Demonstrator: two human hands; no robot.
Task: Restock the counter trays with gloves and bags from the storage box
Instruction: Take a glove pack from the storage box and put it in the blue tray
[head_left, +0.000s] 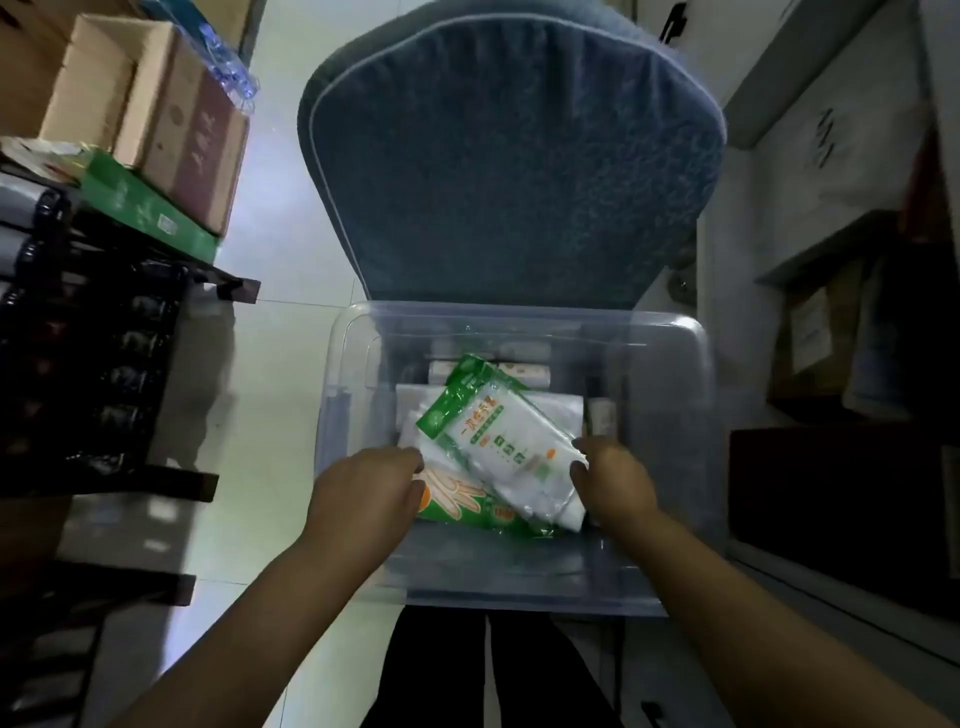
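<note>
A clear plastic storage box (675, 364) stands on a blue-cushioned chair in front of me. Both my hands are inside it. My right hand (610, 483) pinches the right edge of a green-and-white glove pack (498, 436), which lies tilted on top of the other contents. My left hand (366, 491) has its fingers curled around the left edge of a second green pack with an orange print (457, 501) lying underneath. Rolls of bags (519, 371) and flat white packets (410, 405) lie deeper in the box.
The blue chair cushion (509, 156) rises behind the box. A dark shelf rack (93, 364) with cardboard boxes (156, 119) on top stands at the left. White and dark boxes (831, 312) line shelves at the right. Pale floor tiles (275, 389) show between rack and chair.
</note>
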